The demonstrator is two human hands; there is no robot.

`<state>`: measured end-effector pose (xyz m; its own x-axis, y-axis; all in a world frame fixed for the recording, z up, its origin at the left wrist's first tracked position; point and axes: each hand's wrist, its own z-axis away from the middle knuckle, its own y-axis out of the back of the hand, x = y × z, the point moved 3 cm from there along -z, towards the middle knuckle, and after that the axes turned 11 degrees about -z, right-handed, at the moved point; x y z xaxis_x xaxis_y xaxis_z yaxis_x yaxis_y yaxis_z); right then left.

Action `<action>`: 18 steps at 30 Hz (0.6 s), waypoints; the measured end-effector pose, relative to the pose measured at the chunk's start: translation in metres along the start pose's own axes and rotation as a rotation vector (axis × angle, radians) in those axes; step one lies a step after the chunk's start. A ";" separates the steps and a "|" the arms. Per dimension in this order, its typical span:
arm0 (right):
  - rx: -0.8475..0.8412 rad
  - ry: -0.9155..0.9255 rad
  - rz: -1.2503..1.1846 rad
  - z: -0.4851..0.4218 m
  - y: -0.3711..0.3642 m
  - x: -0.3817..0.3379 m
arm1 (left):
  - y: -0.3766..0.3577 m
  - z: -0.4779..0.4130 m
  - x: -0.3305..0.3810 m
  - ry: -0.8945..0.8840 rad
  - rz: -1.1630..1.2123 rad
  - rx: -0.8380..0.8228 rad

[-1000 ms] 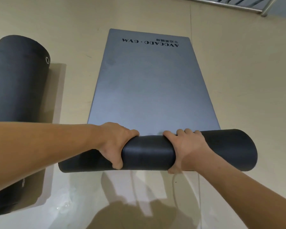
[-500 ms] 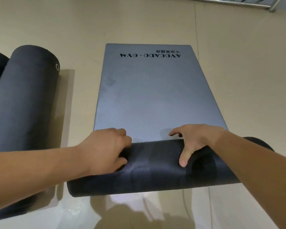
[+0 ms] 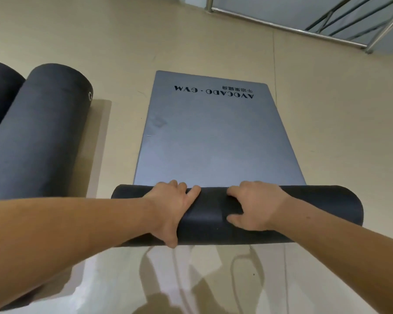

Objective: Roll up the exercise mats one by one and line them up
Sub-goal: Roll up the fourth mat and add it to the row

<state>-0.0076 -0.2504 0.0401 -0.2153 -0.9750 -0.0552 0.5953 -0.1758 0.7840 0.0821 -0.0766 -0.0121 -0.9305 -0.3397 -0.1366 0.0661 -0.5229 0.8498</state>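
Under left hand [image 3: 171, 208], right hand [image 3: 258, 205]: mat roll [image 3: 211, 215], gripped.

We see a bright, even picture; the pale floor [image 3: 327, 132] shines white near the bottom edge, and soft grey shadows lie across that glare; a light shadow sits on the floor just right of the rolled mat [image 3: 43, 137]; the flat mat [image 3: 213, 143] has a dull sheen; it all looks sharp; lines near the edges, like the rail [image 3: 281, 25], lean and stretch.
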 end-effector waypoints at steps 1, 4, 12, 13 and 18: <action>-0.044 -0.001 0.013 0.004 -0.003 0.000 | 0.006 -0.003 -0.007 -0.013 0.027 -0.017; -0.079 -0.010 0.036 0.011 0.000 0.006 | 0.014 -0.007 -0.016 -0.043 0.084 -0.065; 0.022 -0.161 0.077 -0.007 -0.043 -0.006 | 0.011 -0.010 -0.030 -0.073 0.230 -0.073; 0.097 -0.140 0.046 -0.010 -0.045 -0.006 | 0.013 -0.011 -0.038 -0.074 0.264 -0.078; 0.229 0.066 -0.162 -0.020 -0.026 0.021 | 0.024 -0.010 -0.057 0.009 0.281 0.003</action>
<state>-0.0115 -0.2689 0.0063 -0.2378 -0.9447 -0.2258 0.3651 -0.3024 0.8805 0.1398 -0.0775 0.0112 -0.8729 -0.4776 0.1000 0.3198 -0.4053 0.8564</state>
